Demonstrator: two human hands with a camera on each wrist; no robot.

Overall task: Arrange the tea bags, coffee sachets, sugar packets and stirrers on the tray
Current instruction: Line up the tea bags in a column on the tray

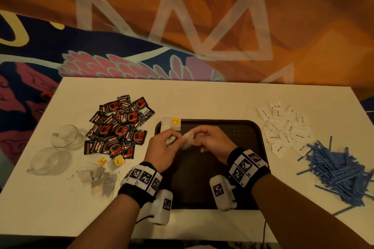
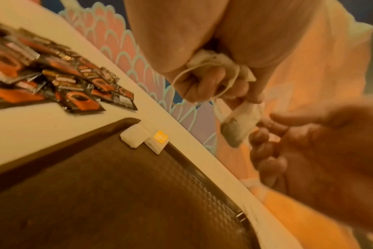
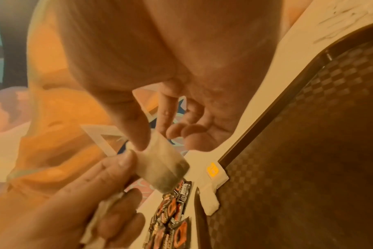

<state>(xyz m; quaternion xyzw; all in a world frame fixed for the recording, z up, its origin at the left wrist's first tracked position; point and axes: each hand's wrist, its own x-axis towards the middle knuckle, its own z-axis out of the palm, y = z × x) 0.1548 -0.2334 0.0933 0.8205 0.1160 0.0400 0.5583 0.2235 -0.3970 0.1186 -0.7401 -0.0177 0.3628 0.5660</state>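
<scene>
Pinching tea bag (image 1: 187, 140) — both hands.

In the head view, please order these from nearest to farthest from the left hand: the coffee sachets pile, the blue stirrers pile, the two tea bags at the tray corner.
From the left hand:
1. Two tea bags, just beyond it at the tray's far-left corner.
2. Coffee sachets pile, to its left.
3. Blue stirrers pile, far right of the table.

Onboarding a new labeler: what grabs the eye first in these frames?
Both hands meet over the dark tray: the left hand and right hand pinch one tea bag between them. Two tea bags already sit at the tray's far-left corner. Left lies a red-black coffee sachet pile; right, white sugar packets and blue stirrers.
</scene>
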